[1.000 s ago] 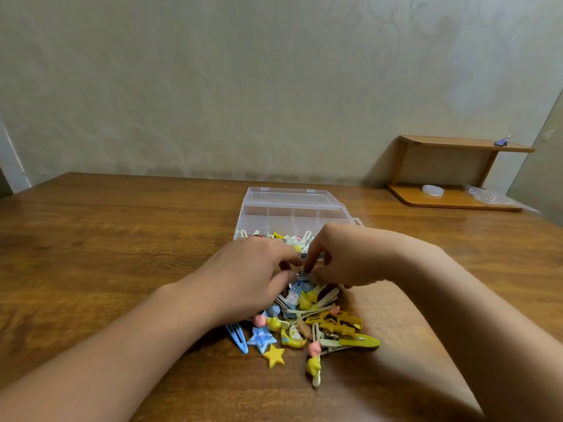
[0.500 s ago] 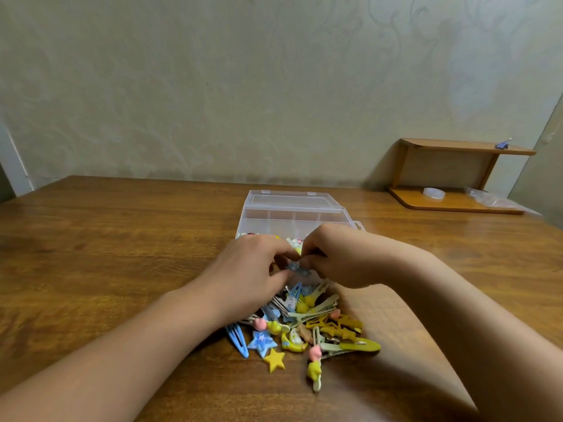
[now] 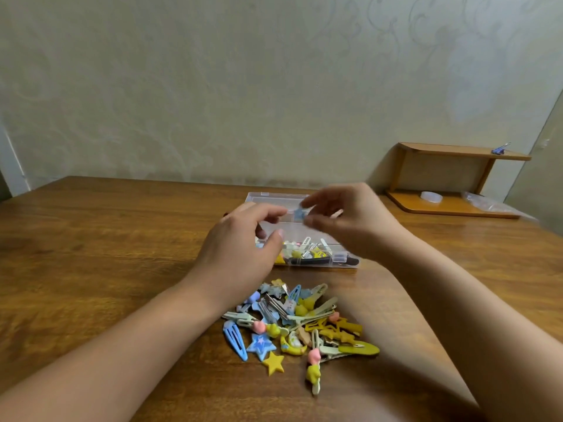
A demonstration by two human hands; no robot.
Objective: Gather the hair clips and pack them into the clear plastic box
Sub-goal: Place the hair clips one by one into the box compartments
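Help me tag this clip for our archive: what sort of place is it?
Probably a room in a home: a brown wooden table, a patterned beige wallpapered wall, and a small wooden corner shelf.

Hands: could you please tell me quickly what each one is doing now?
Left hand: open, holding nothing.
Right hand: pinching a blue clip.

A pale cream wall with a faint swirling pattern (image 3: 243, 86) fills the view beyond both hands. Beneath the hands spreads a brown wooden table with visible grain (image 3: 91, 254). Beyond the right hand, against the wall, stands a small two-tier wooden shelf (image 3: 451, 178); its upper board bears a blue binder clip (image 3: 499, 149), and its lower board a white round object (image 3: 431, 196) and crumpled clear plastic (image 3: 487, 204). The light is soft and even.
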